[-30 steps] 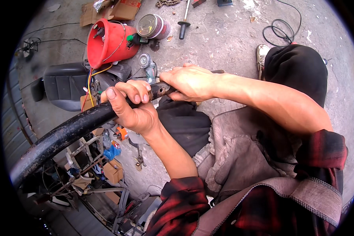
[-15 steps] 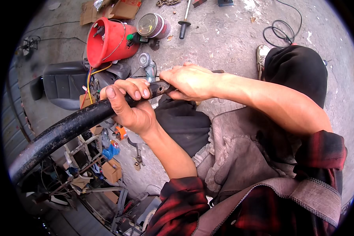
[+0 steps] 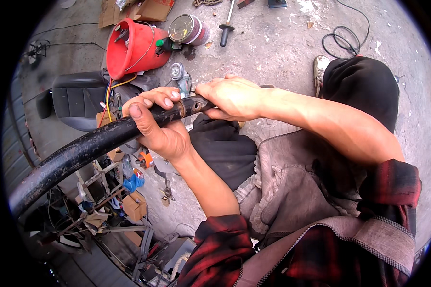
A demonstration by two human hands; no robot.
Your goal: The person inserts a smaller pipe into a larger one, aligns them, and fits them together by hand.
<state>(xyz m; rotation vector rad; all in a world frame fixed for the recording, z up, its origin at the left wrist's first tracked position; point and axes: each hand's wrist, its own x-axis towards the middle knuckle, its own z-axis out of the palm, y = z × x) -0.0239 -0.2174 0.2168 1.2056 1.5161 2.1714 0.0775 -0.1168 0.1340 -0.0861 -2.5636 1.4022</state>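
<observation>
A long, scuffed black curved metal tube (image 3: 72, 158) runs from the lower left up to the middle of the view, with a rusty ring near a small hole. My left hand (image 3: 160, 129) cradles it from beneath, thumb up along its side and fingers curled over the top near the ring. Just beyond the hole my right hand (image 3: 230, 98) is clasped over the upper end, where a dark flat tip pokes out past the fingers. An angle grinder (image 3: 179, 74) lies on the floor behind my hands.
Around me on the concrete floor (image 3: 268, 48) are a red bucket (image 3: 139, 52), a tin (image 3: 187, 31), a black-handled rod (image 3: 225, 33), a coiled cable (image 3: 345, 48) and a loose car seat (image 3: 79, 103). Metal scrap and cardboard boxes (image 3: 134, 208) fill the lower left.
The fingers of my left hand have shifted slightly up and left, showing more of the rusty ring. My right hand keeps its hold with hardly any movement.
</observation>
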